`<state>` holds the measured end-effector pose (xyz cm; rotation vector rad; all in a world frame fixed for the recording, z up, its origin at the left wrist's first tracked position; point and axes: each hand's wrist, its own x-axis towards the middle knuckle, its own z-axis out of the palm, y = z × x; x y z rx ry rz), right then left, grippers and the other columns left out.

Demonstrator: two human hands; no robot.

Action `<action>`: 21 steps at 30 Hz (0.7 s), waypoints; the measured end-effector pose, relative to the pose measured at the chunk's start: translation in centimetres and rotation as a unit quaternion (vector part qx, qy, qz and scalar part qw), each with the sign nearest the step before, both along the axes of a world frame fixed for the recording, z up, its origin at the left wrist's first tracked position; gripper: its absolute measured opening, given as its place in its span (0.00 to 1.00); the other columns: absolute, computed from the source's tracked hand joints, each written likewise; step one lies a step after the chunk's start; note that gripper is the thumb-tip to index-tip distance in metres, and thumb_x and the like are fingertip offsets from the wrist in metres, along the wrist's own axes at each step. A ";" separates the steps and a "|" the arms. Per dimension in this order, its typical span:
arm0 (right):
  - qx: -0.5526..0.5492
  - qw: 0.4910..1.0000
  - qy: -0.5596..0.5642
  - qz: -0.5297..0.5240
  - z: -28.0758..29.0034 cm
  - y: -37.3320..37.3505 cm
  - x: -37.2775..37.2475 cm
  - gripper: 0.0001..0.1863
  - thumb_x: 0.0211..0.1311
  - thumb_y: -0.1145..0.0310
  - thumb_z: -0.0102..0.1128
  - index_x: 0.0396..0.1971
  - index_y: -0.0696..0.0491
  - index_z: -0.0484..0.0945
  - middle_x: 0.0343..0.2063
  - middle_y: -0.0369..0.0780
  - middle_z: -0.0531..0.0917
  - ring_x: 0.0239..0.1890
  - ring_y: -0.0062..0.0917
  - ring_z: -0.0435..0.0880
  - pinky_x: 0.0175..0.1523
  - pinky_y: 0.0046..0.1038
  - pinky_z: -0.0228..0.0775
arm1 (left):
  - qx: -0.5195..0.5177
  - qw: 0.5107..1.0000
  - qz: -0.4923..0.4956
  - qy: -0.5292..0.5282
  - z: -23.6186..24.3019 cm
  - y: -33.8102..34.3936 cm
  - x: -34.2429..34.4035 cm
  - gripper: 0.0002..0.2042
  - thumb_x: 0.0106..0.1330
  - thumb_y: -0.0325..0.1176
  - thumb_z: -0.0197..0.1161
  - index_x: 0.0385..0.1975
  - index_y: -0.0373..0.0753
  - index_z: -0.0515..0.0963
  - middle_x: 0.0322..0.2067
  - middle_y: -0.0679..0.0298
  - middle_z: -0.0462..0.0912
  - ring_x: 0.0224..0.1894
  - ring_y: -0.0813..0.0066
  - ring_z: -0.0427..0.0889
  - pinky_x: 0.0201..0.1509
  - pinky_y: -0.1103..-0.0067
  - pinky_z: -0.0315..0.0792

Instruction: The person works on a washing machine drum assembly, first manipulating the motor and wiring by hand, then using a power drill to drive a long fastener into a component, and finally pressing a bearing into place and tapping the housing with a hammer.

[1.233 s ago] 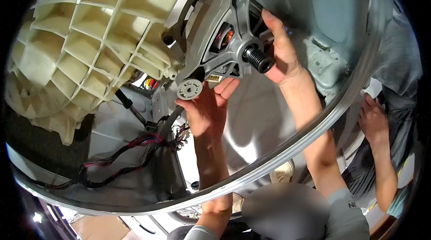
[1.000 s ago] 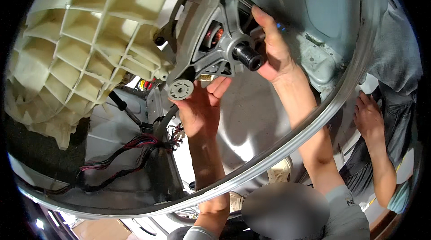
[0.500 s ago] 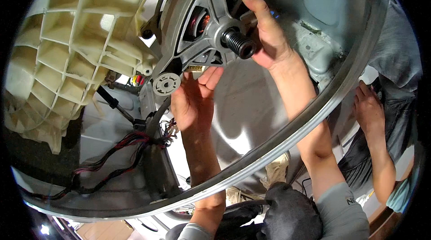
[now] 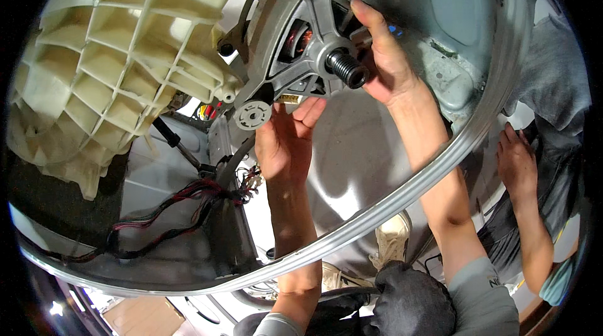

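Note:
An electric motor [image 4: 328, 47] hangs in the upper middle, with a grey metal end frame, copper windings inside and a black ribbed shaft [image 4: 352, 72] jutting toward me. From below, my left hand [image 4: 289, 147] bears on its lower edge, beside a round grey mount [image 4: 253, 115]; the palm is turned up and the fingers curl under the housing. My right hand [image 4: 391, 63] grips the right side, thumb raised along the frame. Its other fingers are partly hidden behind the motor. A small pale connector block [image 4: 290, 98] shows just above my left fingertips.
A cream ribbed plastic tub [image 4: 119, 53] fills the left. Red and black wires [image 4: 188, 201] and a black strut [image 4: 173, 138] lie below it. A curved grey rim [image 4: 352, 226] crosses over my forearms. At the right, another person's hand [image 4: 516, 160] rests near dark trousers.
The whole view has shifted, so the motor, tub and rim appear a little to the right, with the motor slightly lower. Both my hands keep the same hold on the motor.

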<state>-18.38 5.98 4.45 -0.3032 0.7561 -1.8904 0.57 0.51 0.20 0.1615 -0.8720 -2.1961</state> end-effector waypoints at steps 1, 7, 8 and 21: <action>-0.011 1.000 -0.010 -0.005 0.1 -0.1 0.1 0.24 0.58 0.48 0.64 0.40 0.55 0.79 0.28 0.37 0.84 0.27 0.18 0.83 0.32 0.21 0.78 | 0.008 1.000 -0.001 0.015 0.0 -0.1 0.0 0.18 0.70 0.45 0.55 0.52 0.40 0.73 0.50 0.66 0.78 0.55 0.47 0.75 0.65 0.50 0.62; 0.010 1.000 0.006 0.000 -1.5 -0.3 -0.5 0.25 0.58 0.48 0.63 0.44 0.56 0.78 0.32 0.38 0.84 0.29 0.19 0.84 0.34 0.21 0.80 | -0.005 1.000 -0.002 -0.011 -0.3 -0.1 0.2 0.23 0.66 0.51 0.57 0.54 0.42 0.72 0.50 0.65 0.77 0.55 0.49 0.76 0.64 0.52 0.64; 0.001 1.000 0.003 -0.003 -1.5 -0.4 -0.5 0.26 0.58 0.48 0.63 0.44 0.56 0.78 0.32 0.38 0.84 0.30 0.20 0.85 0.34 0.21 0.80 | -0.005 1.000 -0.005 -0.008 -0.3 -0.1 0.2 0.24 0.66 0.53 0.57 0.54 0.42 0.72 0.50 0.66 0.77 0.55 0.50 0.76 0.64 0.53 0.64; 0.010 1.000 -0.003 0.005 -1.0 -0.7 -0.2 0.22 0.55 0.46 0.64 0.36 0.51 0.80 0.26 0.37 0.84 0.24 0.20 0.83 0.28 0.22 0.74 | 0.009 0.999 -0.017 -0.033 0.6 -0.5 0.1 0.31 0.56 0.61 0.59 0.52 0.43 0.74 0.49 0.70 0.79 0.55 0.50 0.76 0.65 0.50 0.62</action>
